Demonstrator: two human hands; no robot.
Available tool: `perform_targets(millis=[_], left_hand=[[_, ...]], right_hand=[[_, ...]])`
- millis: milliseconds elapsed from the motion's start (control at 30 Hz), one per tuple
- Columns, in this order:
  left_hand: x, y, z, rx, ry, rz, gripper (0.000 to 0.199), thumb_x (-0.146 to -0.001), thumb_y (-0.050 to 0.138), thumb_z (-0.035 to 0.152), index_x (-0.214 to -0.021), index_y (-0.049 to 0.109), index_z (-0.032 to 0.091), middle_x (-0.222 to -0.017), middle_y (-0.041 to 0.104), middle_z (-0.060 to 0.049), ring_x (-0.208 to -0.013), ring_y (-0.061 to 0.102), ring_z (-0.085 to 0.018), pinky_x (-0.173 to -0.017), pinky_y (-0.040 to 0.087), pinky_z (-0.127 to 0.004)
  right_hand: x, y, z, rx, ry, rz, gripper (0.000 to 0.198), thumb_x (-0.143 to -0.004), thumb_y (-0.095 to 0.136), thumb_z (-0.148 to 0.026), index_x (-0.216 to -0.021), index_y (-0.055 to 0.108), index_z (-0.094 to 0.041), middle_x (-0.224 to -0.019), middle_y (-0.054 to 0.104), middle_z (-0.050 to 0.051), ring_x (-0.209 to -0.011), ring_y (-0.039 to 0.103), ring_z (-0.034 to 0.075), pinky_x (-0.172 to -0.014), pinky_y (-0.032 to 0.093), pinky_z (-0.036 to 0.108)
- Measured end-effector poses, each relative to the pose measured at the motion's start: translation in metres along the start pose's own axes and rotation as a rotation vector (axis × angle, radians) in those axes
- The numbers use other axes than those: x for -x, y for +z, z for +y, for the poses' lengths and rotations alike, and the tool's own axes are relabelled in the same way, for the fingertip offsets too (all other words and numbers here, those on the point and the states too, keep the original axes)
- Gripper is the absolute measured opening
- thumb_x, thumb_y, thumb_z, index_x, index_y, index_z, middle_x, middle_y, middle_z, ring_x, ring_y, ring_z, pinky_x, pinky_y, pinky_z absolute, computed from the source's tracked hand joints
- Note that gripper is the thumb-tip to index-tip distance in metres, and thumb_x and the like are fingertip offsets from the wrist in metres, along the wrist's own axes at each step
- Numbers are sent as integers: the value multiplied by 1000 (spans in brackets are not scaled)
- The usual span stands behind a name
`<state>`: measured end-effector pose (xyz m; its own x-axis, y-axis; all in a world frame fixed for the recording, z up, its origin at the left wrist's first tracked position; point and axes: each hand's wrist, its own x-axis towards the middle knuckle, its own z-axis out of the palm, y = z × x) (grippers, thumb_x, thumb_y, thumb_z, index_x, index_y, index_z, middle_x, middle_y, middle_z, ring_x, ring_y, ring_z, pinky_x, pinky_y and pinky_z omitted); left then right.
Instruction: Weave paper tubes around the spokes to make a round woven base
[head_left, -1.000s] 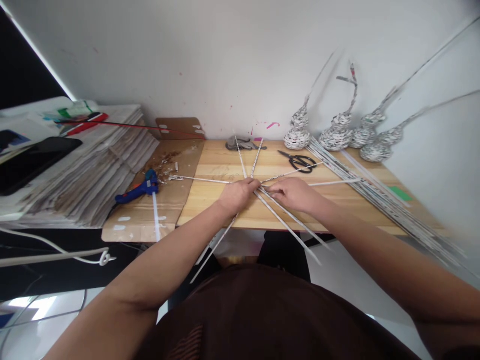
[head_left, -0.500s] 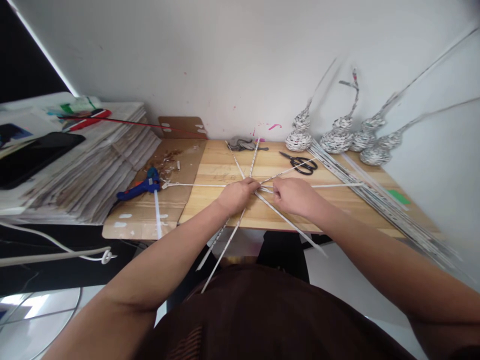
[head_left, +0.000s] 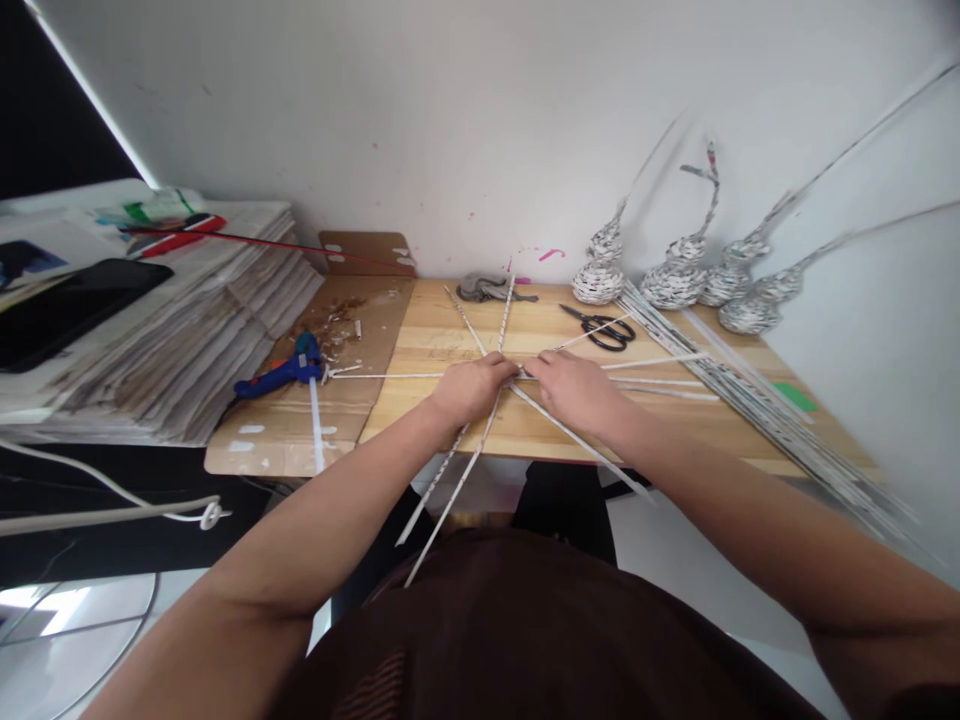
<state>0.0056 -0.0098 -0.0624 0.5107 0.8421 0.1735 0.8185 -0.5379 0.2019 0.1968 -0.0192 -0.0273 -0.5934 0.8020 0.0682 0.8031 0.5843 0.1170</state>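
Thin paper sticks cross at the middle of the bench, fanning outward. The left hand pinches the crossing; the right hand is closed on sticks just right of it. If the left grip loosened, the crossing could probably slip and spread; tugging too hard might crease a stick. Near ends overhang the edge and could snag the shirt; right-hand ends might catch on the stick bundle. No brand or label is legible; marks on the bench and paper are too small to read.
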Motion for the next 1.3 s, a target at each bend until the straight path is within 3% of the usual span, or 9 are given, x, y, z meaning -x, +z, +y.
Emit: perform_targets(millis=[167,333,433,667,867,1100,1300], left_hand=[[0,2,-1,6,6,24,31,-98,40,28,-121,61,29,-115,65,-4,-91,67,-19,-76,50,-30],[0,1,-1,11,-3,14,31,-98,40,28,-120,62,28,-118,64,-5,-97,66,-19,-80,49,-30],[0,0,0,20,-13,15,31,-98,40,29,-120,62,28,-119,64,-4,-98,66,-19,-79,50,-30],[0,2,0,11,-17,24,30,-98,39,30,-118,62,28,-117,65,-4,-94,67,-19,-76,49,-29],[0,1,1,20,-28,11,31,-99,38,32,-119,61,27,-116,65,-5,-96,66,-20,-76,49,-29],[4,2,-2,-24,10,17,34,-98,40,28,-126,58,33,-119,66,-2,-95,67,-21,-71,49,-30],[3,3,-3,-83,28,-31,41,-95,43,23,-130,57,37,-127,62,-2,-97,66,-20,-70,48,-29]], right_hand=[[-10,-1,-14,67,27,13,24,-86,48,-11,-102,65,-9,-98,68,17,-100,58,30,-82,42,37],[-23,-12,-4,-75,178,-215,23,-83,55,-21,-98,69,-11,-97,72,18,-90,66,30,-72,44,34],[-30,-14,7,-135,181,-277,23,-85,54,-24,-97,71,-13,-100,73,16,-91,67,28,-70,43,31],[-22,7,15,-239,97,-29,23,-91,52,-28,-94,72,-19,-94,74,8,-87,65,20,-74,40,28],[-9,22,9,-293,216,138,21,-90,52,-30,-92,70,-20,-90,71,6,-86,63,19,-74,40,28],[-11,22,4,-161,278,169,22,-89,52,-30,-82,70,-19,-85,70,9,-83,59,22,-74,38,31],[-17,25,19,-277,265,157,15,-87,56,-27,-85,70,-19,-85,72,6,-80,61,20,-70,38,29]])
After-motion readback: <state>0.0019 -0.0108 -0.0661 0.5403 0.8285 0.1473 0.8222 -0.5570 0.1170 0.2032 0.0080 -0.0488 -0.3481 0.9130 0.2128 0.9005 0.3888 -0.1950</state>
